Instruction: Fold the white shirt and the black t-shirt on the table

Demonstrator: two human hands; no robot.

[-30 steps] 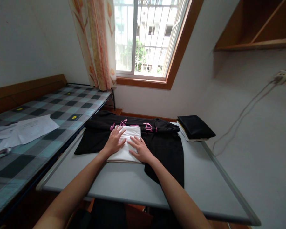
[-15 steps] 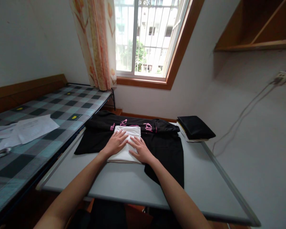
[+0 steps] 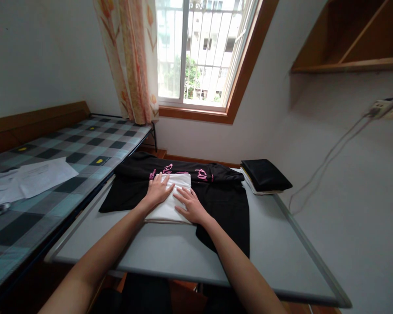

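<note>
A folded white garment (image 3: 170, 210) lies in front of me, partly on top of a spread black garment (image 3: 225, 205) with pink lettering. My left hand (image 3: 157, 190) rests on the white cloth's left side, fingers spread and pointing away from me. On its right side lies my right hand (image 3: 191, 205), palm down with the fingers apart. Neither hand grips anything. The black garment reaches out to both sides of the white one, and its right part hangs down toward the near edge of the table.
The grey-white table (image 3: 281, 244) carries a folded stack with a black piece on top (image 3: 265, 174) at its far right corner. A bed with a checked cover (image 3: 62, 144) stands at left, with papers (image 3: 39, 176) on it. Cables (image 3: 330, 152) hang along the right wall.
My left hand has shifted toward the left edge of the white garment, its fingers more spread. My right hand stays nearly in place. The view has moved slightly.
</note>
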